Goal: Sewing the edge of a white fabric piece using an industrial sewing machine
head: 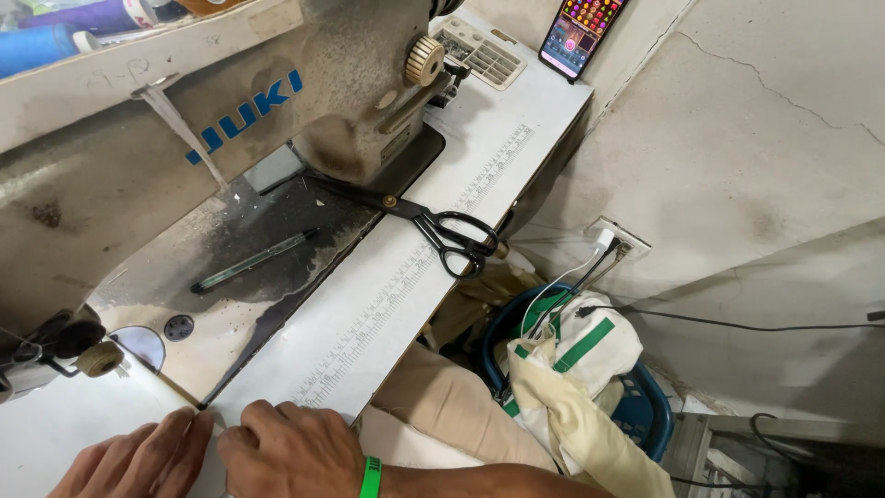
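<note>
My left hand [134, 461] and my right hand [290, 452] lie side by side at the bottom edge, fingertips pressing down on a white sheet of fabric [55, 429] on the sewing table [442, 231]. A green band circles my right wrist [370, 477]. Above them stands a worn beige sewing machine [184, 120]. Black-handled scissors [433, 226] lie on the white table with its printed ruler strip. A dark pen [249, 261] rests on the grimy machine bed. Neither hand grips anything that I can see.
A phone [579, 32] with a lit colourful screen leans at the table's far corner. To the right of the table, a blue basket [636, 406] holds cream and green-striped cloth. A wall socket [616, 242] has a white charger and cables. Thread cones sit top left.
</note>
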